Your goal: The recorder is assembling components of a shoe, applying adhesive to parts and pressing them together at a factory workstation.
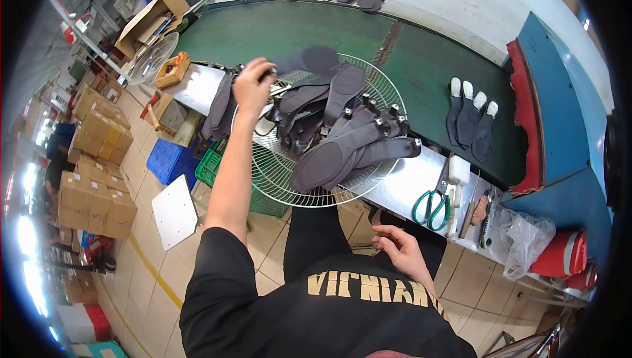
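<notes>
My left hand (pixel 253 88) is closed round the narrow end of a dark grey shoe insole (pixel 320 59), whose broad end points right and is smeared by motion. Below it, a round white wire basket (pixel 388 84) bears a pile of similar insoles (pixel 329 160), several with black fittings at their narrow ends. Another few grey insoles (pixel 221 109) lie at the basket's left side, partly behind my forearm. Near my lap, my right hand (pixel 403 252) hangs with loosely bent fingers, thumb apart, and nothing visible in it.
Behind the basket runs a green conveyor belt (pixel 263 25). Four-like insoles with white ends (pixel 471 121) lie on its right part. Green-handled scissors (pixel 432 210), tools and a plastic bag (pixel 523 236) sit on the metal edge. Blue crates (pixel 168 160) and cardboard boxes (pixel 99 127) stand left.
</notes>
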Action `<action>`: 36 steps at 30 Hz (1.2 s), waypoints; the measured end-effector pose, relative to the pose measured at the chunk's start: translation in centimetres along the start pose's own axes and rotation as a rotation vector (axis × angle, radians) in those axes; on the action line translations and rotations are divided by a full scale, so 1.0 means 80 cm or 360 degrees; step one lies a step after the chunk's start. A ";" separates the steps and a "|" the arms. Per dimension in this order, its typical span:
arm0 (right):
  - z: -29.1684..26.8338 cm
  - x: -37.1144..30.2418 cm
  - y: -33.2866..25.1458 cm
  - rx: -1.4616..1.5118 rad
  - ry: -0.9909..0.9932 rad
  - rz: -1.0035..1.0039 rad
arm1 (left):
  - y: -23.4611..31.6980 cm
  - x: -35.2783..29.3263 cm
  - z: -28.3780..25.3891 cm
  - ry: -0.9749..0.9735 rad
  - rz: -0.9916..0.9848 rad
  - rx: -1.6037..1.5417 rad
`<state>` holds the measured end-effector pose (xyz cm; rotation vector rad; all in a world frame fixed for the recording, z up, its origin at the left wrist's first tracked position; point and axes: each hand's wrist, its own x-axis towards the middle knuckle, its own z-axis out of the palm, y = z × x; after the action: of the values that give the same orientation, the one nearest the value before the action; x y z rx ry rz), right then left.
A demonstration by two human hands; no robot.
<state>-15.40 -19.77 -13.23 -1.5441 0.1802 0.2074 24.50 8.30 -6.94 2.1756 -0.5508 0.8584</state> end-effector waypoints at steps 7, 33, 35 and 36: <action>-0.023 -0.010 -0.038 -0.0103 0.0061 -0.0385 | 0.150 -0.008 -0.128 0.0478 0.0265 -0.0574; -0.028 0.022 -0.009 -0.0591 0.0388 -0.0542 | 0.302 -0.251 0.026 -0.1580 -0.0606 -0.1600; -0.037 0.005 -0.027 -0.0288 0.0357 -0.0130 | 0.296 -0.257 0.025 -0.1617 -0.0609 -0.1593; -0.039 0.001 -0.036 -0.0170 0.0457 -0.0217 | 0.296 -0.259 0.025 -0.1644 -0.0594 -0.1591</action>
<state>-14.56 -22.91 -10.51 -1.6821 0.2925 -0.1158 -3.16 -6.02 -11.76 1.5048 -0.7758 -0.7170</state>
